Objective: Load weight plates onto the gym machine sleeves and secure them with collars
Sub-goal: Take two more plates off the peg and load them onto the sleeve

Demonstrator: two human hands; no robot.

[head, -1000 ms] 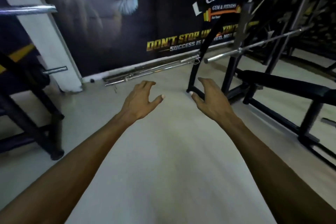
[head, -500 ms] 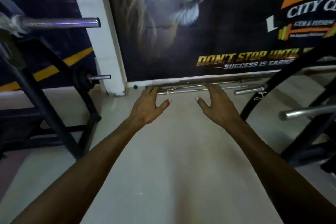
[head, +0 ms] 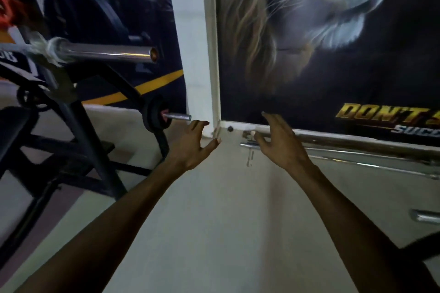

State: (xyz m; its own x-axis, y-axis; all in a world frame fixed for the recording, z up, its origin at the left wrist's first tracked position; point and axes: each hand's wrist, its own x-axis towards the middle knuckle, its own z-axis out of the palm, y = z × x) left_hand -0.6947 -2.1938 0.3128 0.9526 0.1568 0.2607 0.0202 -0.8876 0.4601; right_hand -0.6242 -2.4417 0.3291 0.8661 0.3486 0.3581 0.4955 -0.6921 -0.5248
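A chrome barbell sleeve sticks out bare to the right from the black machine frame at the upper left. Lower down, a small black weight plate sits on a short chrome peg. My left hand hangs in front of me with fingers spread and nothing in it, just right of that peg. My right hand is held out beside it, fingers apart, empty. No collar is visible.
Several chrome bars lie on the floor along the base of the lion wall banner. A white pillar stands between the banner and the machine. Another chrome bar end shows at the right edge above pale floor.
The view has swung left and closer to the wall: the machine and its sleeve now fill the left side, and the bench at the right is gone. Both hands stay spread and empty.
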